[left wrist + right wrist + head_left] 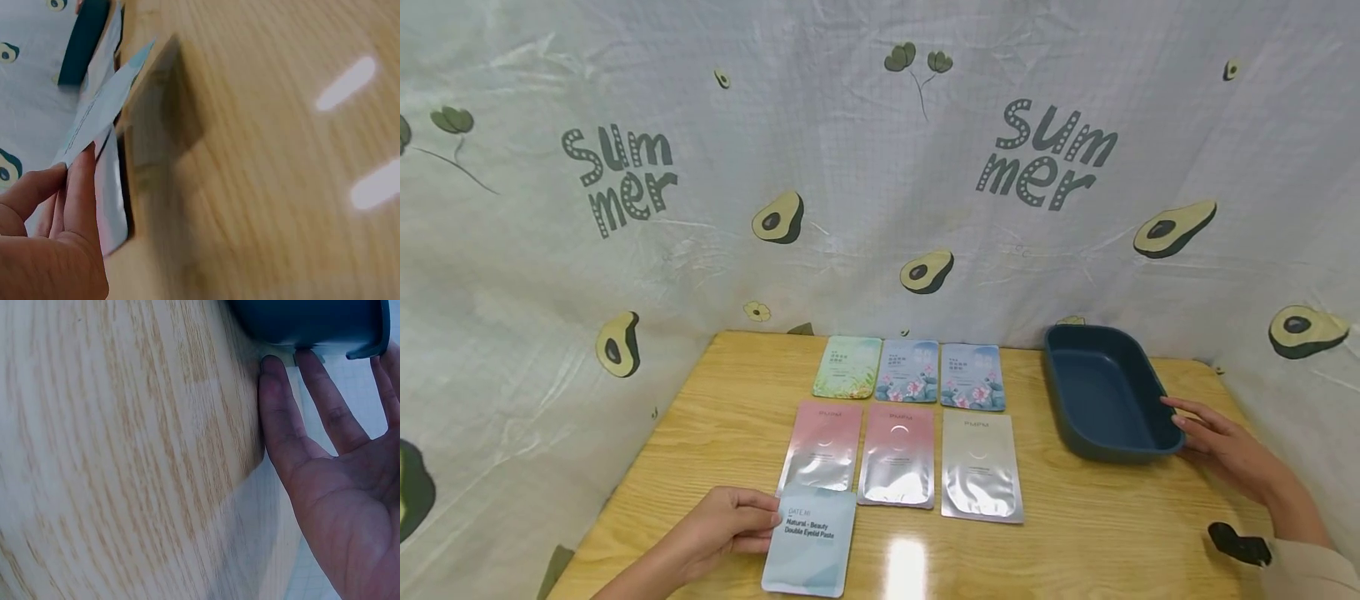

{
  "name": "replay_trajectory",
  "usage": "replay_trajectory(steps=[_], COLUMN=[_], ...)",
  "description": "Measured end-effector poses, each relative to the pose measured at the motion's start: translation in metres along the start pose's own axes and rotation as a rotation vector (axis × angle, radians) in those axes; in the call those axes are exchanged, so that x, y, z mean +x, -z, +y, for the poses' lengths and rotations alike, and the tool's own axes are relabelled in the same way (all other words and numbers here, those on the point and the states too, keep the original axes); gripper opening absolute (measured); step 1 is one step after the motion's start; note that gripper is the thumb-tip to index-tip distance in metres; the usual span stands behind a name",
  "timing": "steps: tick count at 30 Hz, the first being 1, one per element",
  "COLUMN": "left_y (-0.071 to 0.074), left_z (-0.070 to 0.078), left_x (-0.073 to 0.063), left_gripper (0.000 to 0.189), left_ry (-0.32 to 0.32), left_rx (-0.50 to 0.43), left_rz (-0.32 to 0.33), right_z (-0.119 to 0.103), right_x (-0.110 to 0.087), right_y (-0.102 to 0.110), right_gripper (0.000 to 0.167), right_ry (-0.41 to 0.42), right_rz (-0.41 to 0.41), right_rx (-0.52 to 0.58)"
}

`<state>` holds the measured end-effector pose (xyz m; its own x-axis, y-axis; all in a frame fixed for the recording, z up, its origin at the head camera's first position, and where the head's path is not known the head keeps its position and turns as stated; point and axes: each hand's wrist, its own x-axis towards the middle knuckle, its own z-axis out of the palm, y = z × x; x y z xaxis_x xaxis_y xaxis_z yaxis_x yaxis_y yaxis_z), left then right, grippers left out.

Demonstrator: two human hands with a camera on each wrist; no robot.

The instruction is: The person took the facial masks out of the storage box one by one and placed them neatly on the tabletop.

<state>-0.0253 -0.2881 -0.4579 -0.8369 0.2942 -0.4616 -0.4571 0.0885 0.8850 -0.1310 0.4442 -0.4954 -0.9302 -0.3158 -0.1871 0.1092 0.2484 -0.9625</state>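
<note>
My left hand (pixel 733 525) pinches the left edge of a light blue sachet (pixel 811 550) labelled "Double Eyelid Paste". In the left wrist view the sachet (pixel 103 106) is tilted and its shadow falls on the wood. It overlaps the lower edge of a pink and silver PMPM sachet (pixel 824 446) in the head view. At the right, my right hand (pixel 1225 442) touches the side of a dark blue tray (pixel 1120 454). Its fingers (pixel 334 415) look fairly straight against the tray's outer wall in the right wrist view.
Another pink sachet (pixel 897 458) and a cream-silver one (pixel 981 467) lie in the front row. Behind are a green sachet (pixel 847 367) and two blue floral ones (pixel 907 371). The wooden table (pixel 700 442) meets an avocado-print cloth (pixel 850 167) at its back and sides.
</note>
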Motion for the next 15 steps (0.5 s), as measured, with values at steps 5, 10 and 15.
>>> replay_trajectory(steps=[5, 10, 15], left_y=[0.007, 0.009, 0.008], left_z=[-0.008, -0.013, -0.015], left_x=[-0.009, -0.014, -0.014], left_gripper=[0.028, 0.022, 0.015], left_ry=[0.054, 0.115, 0.108], left_rx=[0.032, 0.105, 0.199], left_rz=[0.037, 0.064, 0.055], right_z=[0.001, 0.0, -0.002], right_x=[-0.003, -0.003, -0.003], right_y=[0.001, -0.001, -0.002], right_gripper=[0.051, 0.051, 0.051], right_ry=[0.033, 0.034, 0.027], right_rz=[0.002, 0.003, 0.016], right_rx=[-0.003, -0.04, -0.05])
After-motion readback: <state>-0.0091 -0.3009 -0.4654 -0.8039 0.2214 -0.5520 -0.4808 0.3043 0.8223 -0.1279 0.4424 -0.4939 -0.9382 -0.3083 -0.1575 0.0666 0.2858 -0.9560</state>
